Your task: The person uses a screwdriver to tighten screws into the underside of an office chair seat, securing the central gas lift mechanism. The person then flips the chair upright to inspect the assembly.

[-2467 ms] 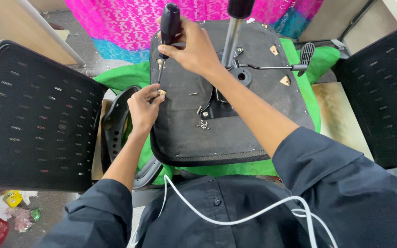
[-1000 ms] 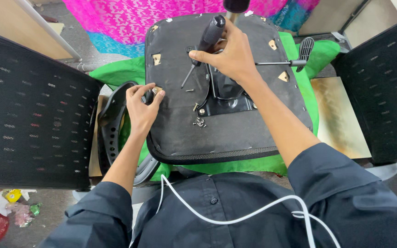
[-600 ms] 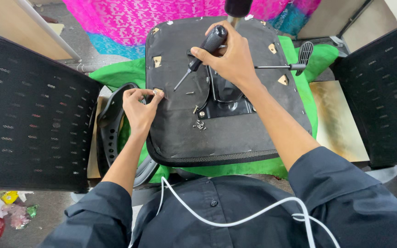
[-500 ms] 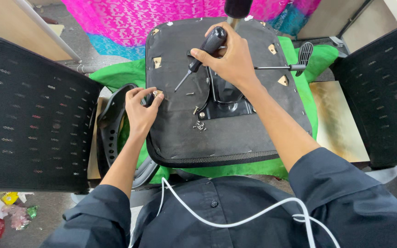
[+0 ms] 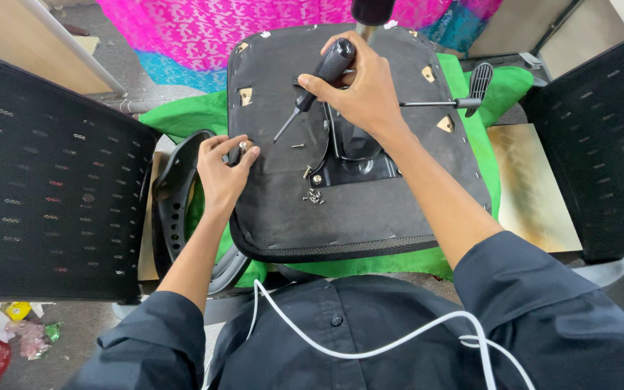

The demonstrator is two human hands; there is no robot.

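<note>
- Since half a second ago almost nothing shifts: the right hand (image 5: 370, 90) keeps the black-handled screwdriver (image 5: 318, 79) in the same slant, tip low and to the left, and the left hand (image 5: 222, 173) stays at the seat's left edge.
- Against 2.5 s ago the change is bigger: the screwdriver was upright then, high by the seat's far edge; now it leans over the seat pan, shaft pointing toward the left hand.
- Upturned black office-chair seat (image 5: 370, 209) lies underside up on a green cloth (image 5: 182, 115), black metal mechanism plate (image 5: 352, 155) bolted at its centre.
- Right hand fingers are clamped round the screwdriver handle; tip hangs just above the seat fabric, not yet in a screw.
- Left hand fingers are pinched on a small silver screw (image 5: 243, 146), holding it against the seat near the left rim.
- Judgement: screw is being set in place, driver lined up toward it; the two are near but apart.
- Loose small screws (image 5: 313, 196) lie just below the plate.
- Black curved plastic armrest (image 5: 175, 195) sits beside the seat, under the left wrist.
- Black mesh chair backs (image 5: 45, 180) stand on both sides.
</note>
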